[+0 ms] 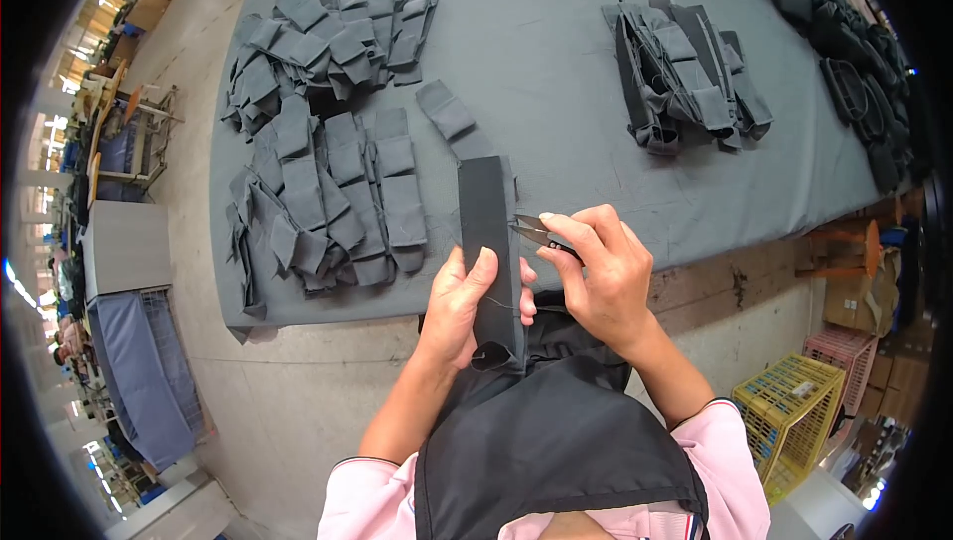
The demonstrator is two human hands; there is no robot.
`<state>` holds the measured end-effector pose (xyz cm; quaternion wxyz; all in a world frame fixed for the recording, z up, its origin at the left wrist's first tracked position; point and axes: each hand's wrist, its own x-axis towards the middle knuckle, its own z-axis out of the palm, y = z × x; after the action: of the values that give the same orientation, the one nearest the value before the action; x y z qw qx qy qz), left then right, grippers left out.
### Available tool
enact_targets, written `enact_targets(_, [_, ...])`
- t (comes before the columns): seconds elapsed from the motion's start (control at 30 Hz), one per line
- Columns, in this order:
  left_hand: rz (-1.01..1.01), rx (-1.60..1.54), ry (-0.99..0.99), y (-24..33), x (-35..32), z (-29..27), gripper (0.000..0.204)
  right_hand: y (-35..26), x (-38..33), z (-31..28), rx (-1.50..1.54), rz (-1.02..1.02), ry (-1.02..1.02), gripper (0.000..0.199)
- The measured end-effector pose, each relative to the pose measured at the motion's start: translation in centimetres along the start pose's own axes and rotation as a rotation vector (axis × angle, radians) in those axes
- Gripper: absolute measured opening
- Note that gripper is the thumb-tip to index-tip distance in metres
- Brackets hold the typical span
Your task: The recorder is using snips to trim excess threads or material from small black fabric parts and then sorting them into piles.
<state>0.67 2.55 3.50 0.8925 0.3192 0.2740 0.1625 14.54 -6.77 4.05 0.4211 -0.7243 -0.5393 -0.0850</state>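
My left hand (pixel 465 307) is closed round a long dark grey fabric strip (pixel 483 207), thumb on its face and fingertips showing past its right edge. The strip stands lengthwise before me, its lower end folded open near my apron. In my right hand (pixel 608 277) is a small pair of thread snips (pixel 536 231), pinched between thumb and fingers. The blades point left and touch or nearly touch the strip's right edge. A loose thread hangs across the strip beside my left fingertips. Just beyond its top lies a single folded grey piece (pixel 447 111).
Heaped folded grey fabric pieces (pixel 342 158) cover the left of the cloth-covered table (pixel 526 54). A second bundle of strips (pixel 685 73) lies on the right, with black padded items (pixel 854 93) beyond. Yellow (pixel 789 411) and pink crates (pixel 839 356) stand at lower right.
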Motion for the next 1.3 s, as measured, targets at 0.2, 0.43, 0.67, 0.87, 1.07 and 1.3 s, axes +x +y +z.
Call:
enact_targets(0.2, [0.015, 0.032, -0.016, 0.0, -0.2, 0.1, 0.025, -0.5, -0.2, -0.5, -0.007, 0.066, -0.06, 0.031])
enact_targets(0.43, [0.01, 0.061, -0.021, 0.0, -0.3, 0.1, 0.025, 0.0, -0.9, -0.3, 0.176, 0.144, 0.049, 0.027])
enact_targets(0.67, [-0.023, 0.199, 0.033, 0.2, -0.5, 0.7, 0.027, -0.8, 0.0, -0.7, 0.256, 0.234, -0.035, 0.027])
enact_targets(0.87, [-0.073, 0.295, -0.045, 0.2, -0.7, 0.4, 0.032, -0.7, 0.1, 0.0, 0.214, 0.108, -0.127, 0.023])
enact_targets(1.07, [-0.084, 0.315, -0.061, 0.1, -0.7, 0.2, 0.033, -0.1, -0.4, 0.4, 0.109, -0.036, -0.051, 0.024])
enact_targets(1.3, [-0.09, 0.228, -0.195, 0.9, -0.7, 1.5, 0.053, 2.1, 2.4, 0.5, 1.269, 0.941, -0.256, 0.026])
